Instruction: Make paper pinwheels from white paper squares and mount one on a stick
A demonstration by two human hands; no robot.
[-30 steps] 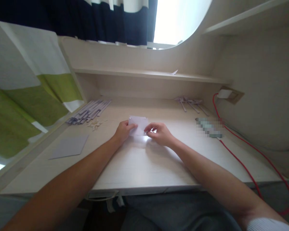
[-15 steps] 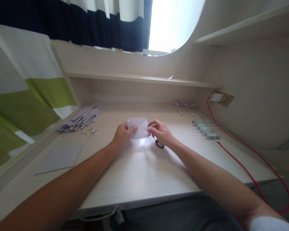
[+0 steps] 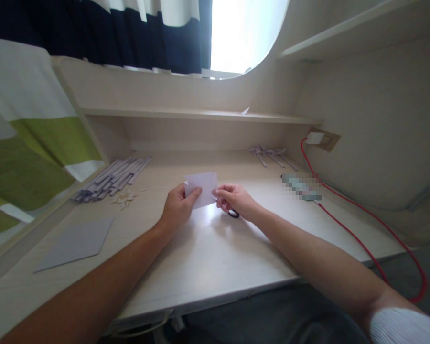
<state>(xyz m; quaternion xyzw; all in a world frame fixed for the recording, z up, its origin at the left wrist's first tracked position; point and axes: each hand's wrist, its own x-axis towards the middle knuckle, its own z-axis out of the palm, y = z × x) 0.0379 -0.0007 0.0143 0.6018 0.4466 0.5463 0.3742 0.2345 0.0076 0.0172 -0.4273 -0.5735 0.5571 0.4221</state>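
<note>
At the centre of the desk (image 3: pixel 186 265), which I take as the hub of my clock, I have a small white paper (image 3: pixel 207 187) held tilted between two bare hands. From its 8 o'clock side, my left hand (image 3: pixel 178 204) grips it, thumb pressed flat on the near face; the other fingers go behind the paper, so I can't tell how they are spread. At 3 o'clock, my right hand (image 3: pixel 238 199) has thumb and forefinger brought together on the paper's edge, the remaining fingers curled under. A black ring (image 3: pixel 233 213), like a scissors handle, shows just below that hand at about 4 o'clock; whether the curled fingers have hold of it, I can't tell.

Toward 9 o'clock I see a heap of pale rolled sticks (image 3: pixel 112 180), with small cream scraps (image 3: pixel 123 198) just beside it on the near side. A larger flat sheet (image 3: pixel 75 243) lies at 8 o'clock. Around 2 o'clock, several stemmed paper pieces (image 3: pixel 269 153) rest near the back panel. A blurred-out object (image 3: pixel 301 186) lies at 3 o'clock, joined to a red cable (image 3: pixel 347 231).
</note>
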